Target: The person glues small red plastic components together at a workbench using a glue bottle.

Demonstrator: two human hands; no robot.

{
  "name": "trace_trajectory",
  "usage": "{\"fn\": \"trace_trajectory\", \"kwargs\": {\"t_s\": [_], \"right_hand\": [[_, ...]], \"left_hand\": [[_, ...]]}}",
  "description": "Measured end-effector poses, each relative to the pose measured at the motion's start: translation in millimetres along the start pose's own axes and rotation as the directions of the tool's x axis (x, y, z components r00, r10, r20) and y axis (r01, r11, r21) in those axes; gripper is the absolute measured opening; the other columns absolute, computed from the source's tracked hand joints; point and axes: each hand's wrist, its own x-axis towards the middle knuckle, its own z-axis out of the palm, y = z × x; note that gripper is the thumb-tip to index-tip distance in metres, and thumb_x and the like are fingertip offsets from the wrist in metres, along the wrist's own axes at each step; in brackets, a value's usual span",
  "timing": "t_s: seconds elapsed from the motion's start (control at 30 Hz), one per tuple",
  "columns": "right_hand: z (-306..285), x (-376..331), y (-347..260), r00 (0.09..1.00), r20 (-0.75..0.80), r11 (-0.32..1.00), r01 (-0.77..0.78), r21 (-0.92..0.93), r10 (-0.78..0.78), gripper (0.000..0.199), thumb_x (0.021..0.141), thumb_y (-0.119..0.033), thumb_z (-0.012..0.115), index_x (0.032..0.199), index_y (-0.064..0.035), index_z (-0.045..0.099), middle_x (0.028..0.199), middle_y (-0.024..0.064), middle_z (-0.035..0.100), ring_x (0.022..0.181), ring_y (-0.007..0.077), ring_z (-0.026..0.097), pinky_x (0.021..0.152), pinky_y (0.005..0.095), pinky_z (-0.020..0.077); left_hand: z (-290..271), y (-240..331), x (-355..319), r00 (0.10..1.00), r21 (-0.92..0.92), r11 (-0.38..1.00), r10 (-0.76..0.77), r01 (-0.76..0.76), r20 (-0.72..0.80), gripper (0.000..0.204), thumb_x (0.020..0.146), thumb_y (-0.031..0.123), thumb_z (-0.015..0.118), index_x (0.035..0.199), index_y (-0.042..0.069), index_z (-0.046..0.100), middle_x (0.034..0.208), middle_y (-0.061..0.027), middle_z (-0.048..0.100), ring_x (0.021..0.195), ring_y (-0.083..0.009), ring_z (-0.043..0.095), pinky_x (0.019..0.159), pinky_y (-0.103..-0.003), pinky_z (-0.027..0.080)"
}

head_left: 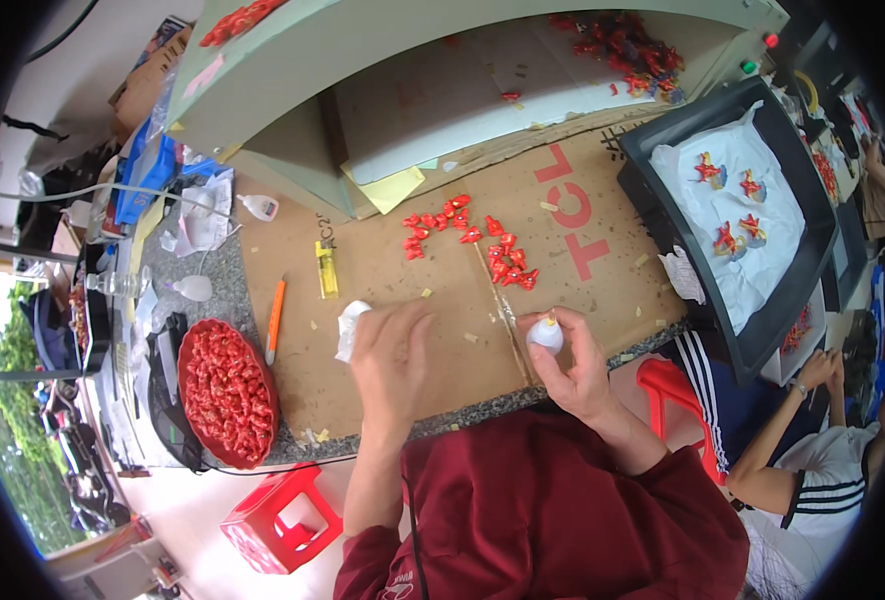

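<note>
Nearest: the person's dark red sleeves, both forearms rising from the lower edge.
Bench: a speckled stone bench point(212, 300) covered by a flattened brown cardboard sheet point(382, 290) with red lettering; a pale green cabinet stands at its far edge.
Room: a red plastic stool point(277, 520) on the floor at lower left; another person in a striped top sits at right beside a black tray point(662, 215).
Right hand point(572, 365): grip closed around a small white glue bottle point(544, 335), nozzle up, near the bench's front edge.
Left hand point(392, 350): fingers curled down on the cardboard, touching a crumpled white tissue point(350, 325); whether it pinches anything cannot be told.
Red pieces: a cluster of small red pieces point(472, 240), too many to count exactly, lies beyond both hands.
Counts: one red bowl point(227, 395) heaped with red pieces, one orange pen point(275, 318), one yellow lighter point(327, 270), four red star-shaped ornaments point(730, 205) on the tray's white sheet.
</note>
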Motion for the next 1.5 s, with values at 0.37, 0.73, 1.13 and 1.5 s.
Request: {"fn": "trace_trajectory", "kwargs": {"t_s": [0.37, 0.73, 1.13, 1.5], "right_hand": [[-24.1, -3.5, 7.9, 0.994, -0.105, 0.999, -0.025, -0.031, 0.022, 0.031, 0.080, -0.011, 0.063, 0.107, 0.0015, 0.054, 0.094, 0.0144, 0.059, 0.080, 0.0232, 0.057, 0.071, 0.0299, 0.0451], [-15.1, -7.9, -14.9, 0.984, 0.134, 0.993, 0.120, -0.001, -0.118, 0.036, 0.064, -0.016, 0.078, 0.091, 0.0014, 0.064, 0.076, 0.0073, 0.062, 0.062, 0.0161, 0.051, 0.056, 0.0252, 0.0396], [8.3, -11.9, -17.0, 0.965, 0.233, 0.992, 0.112, 0.054, -0.122, 0.036, 0.062, -0.007, 0.077, 0.094, 0.0019, 0.066, 0.077, 0.0090, 0.065, 0.061, 0.0170, 0.053, 0.055, 0.0264, 0.0416], [13.0, -11.0, -18.2, 0.972, 0.219, 0.996, 0.082, 0.043, -0.090, 0.031, 0.062, -0.005, 0.075, 0.091, 0.0026, 0.067, 0.074, 0.0088, 0.065, 0.060, 0.0167, 0.052, 0.054, 0.0260, 0.0413]], "left_hand": [[72.3, 13.5, 46.1, 0.973, -0.203, 0.979, 0.043, 0.004, 0.227, 0.023, 0.075, -0.001, 0.063, 0.098, -0.001, 0.059, 0.088, -0.0140, 0.058, 0.079, -0.0268, 0.060, 0.068, -0.034, 0.049], [9.3, 13.2, -79.3, 0.838, -0.806, 0.263, -0.307, 0.531, 0.452, 0.022, 0.079, -0.013, 0.057, 0.100, -0.007, 0.054, 0.099, -0.0157, 0.061, 0.089, -0.0205, 0.062, 0.079, -0.030, 0.052], [4.0, -3.4, -91.6, 0.834, -0.852, 0.134, -0.326, 0.506, 0.444, 0.024, 0.079, -0.011, 0.059, 0.102, -0.007, 0.056, 0.104, -0.0177, 0.059, 0.090, -0.0214, 0.062, 0.079, -0.031, 0.053], [5.9, -3.7, -92.3, 0.838, -0.863, 0.064, -0.287, 0.501, 0.464, 0.024, 0.083, -0.011, 0.054, 0.106, -0.006, 0.055, 0.099, -0.0109, 0.060, 0.092, -0.0161, 0.061, 0.082, -0.027, 0.052]]}}
